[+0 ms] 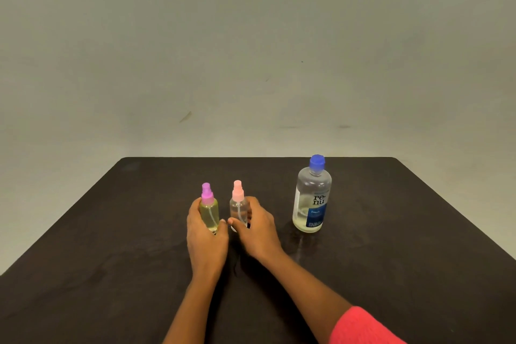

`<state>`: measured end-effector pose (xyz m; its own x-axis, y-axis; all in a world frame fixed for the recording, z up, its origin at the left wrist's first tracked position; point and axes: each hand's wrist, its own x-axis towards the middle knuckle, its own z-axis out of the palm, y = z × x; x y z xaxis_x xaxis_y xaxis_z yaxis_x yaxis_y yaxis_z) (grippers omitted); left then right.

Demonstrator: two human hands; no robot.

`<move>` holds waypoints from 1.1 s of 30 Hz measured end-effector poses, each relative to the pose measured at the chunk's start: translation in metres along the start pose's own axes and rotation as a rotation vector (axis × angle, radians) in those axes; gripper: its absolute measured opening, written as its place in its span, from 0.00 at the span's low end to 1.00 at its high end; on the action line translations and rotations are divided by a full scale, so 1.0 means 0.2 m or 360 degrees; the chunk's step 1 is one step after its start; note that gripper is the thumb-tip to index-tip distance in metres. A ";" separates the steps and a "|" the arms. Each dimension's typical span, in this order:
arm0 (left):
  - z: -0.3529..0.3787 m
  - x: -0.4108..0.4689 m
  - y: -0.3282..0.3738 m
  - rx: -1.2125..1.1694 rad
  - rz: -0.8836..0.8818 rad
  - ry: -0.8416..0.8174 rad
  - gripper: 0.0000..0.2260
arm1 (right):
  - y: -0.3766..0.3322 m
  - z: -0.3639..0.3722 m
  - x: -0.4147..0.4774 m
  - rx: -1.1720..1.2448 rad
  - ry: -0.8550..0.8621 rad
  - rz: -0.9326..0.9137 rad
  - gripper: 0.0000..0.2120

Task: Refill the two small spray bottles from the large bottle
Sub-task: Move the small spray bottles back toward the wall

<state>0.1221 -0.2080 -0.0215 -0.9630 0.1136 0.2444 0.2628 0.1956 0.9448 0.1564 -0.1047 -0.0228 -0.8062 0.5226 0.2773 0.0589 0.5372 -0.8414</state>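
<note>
In the head view, a dark table (418, 232) fills the lower half of the frame, with a pale grey-green wall (251, 64) above it.

Just left of the frame's centre line, in the lower middle, two small spray bottles stand upright on the table, side by side and slightly apart. The purple-capped spray bottle (210, 213) on the left holds a yellowish liquid that reaches nearly to its shoulder. The pink-capped spray bottle (238, 208) to its right has a clear body with a dip tube showing inside. How much liquid it holds cannot be told.

The left hand (205, 234) grips the purple-capped bottle, with fingers curled round its left side and the thumb across its lower front. The right hand (257, 229) grips the pink-capped bottle, with fingers wrapped round its right side and the thumb at its base. The two thumb tips nearly meet between the bottles.

To the right of centre, well apart from both hands, the large bottle (311, 198) stands upright with its blue cap (317, 162) on. It has a "renu fresh" label, and pale yellowish liquid shows in its lower part.

A coral-red sleeve (363, 327) covers the right arm at the bottom right of the frame.
</note>
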 end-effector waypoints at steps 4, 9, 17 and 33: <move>0.01 0.01 -0.02 0.0026 0.0049 0.0035 0.26 | 0.01 -0.02 0.04 -0.0101 0.0014 0.0006 0.16; 0.01 0.01 -0.02 -0.0015 0.0038 0.0075 0.26 | 0.05 -0.05 0.12 -0.0186 0.0063 0.0110 0.16; 0.03 -0.07 0.05 0.0188 0.0784 0.0367 0.23 | 0.07 -0.04 0.14 -0.0113 0.0108 0.0112 0.17; 0.33 0.07 0.06 -0.0078 0.0074 -0.0400 0.15 | 0.11 -0.06 0.19 0.0196 0.0128 0.0155 0.03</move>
<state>0.1153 -0.1396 -0.0208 -0.9034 0.3609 0.2315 0.2971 0.1375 0.9449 0.1338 -0.0653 -0.0242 -0.7502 0.6222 0.2240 0.0575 0.3989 -0.9152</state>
